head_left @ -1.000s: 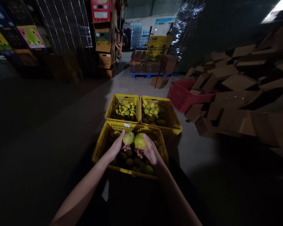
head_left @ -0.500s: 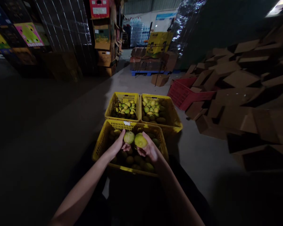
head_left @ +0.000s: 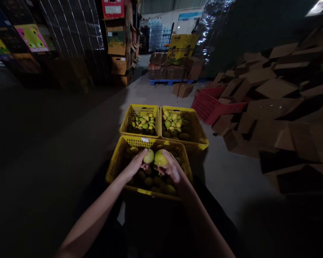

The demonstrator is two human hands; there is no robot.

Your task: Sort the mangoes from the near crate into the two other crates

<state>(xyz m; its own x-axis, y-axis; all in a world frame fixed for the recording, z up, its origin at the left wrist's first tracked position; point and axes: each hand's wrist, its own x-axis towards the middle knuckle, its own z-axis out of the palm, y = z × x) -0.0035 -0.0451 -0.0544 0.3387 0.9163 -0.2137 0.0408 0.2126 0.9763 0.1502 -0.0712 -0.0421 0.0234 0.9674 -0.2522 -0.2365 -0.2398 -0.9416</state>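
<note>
Over the near yellow crate (head_left: 113,163) my two hands are side by side. My left hand (head_left: 138,162) is closed around a pale green fruit (head_left: 149,156). A yellow-green fruit (head_left: 160,158) is in my right hand (head_left: 171,166), with the thumb on its upper side. The two fruits are close together, with a narrow gap between them. Darker fruits (head_left: 148,181) lie in the crate below my hands. Behind it stand two more yellow crates, the left one holding small green and yellow fruits (head_left: 145,126), the right one larger fruits (head_left: 174,124).
A red crate (head_left: 208,105) stands at the right, beside a large heap of cardboard boxes (head_left: 274,111). Further back, a blue pallet (head_left: 167,82) carries cartons and a yellow box (head_left: 181,46). Stacked boxes (head_left: 120,46) rise at the back left.
Both hands still hold their fruits. The left hand and its fruit have shifted slightly right, and both fruits appear turned a little.
</note>
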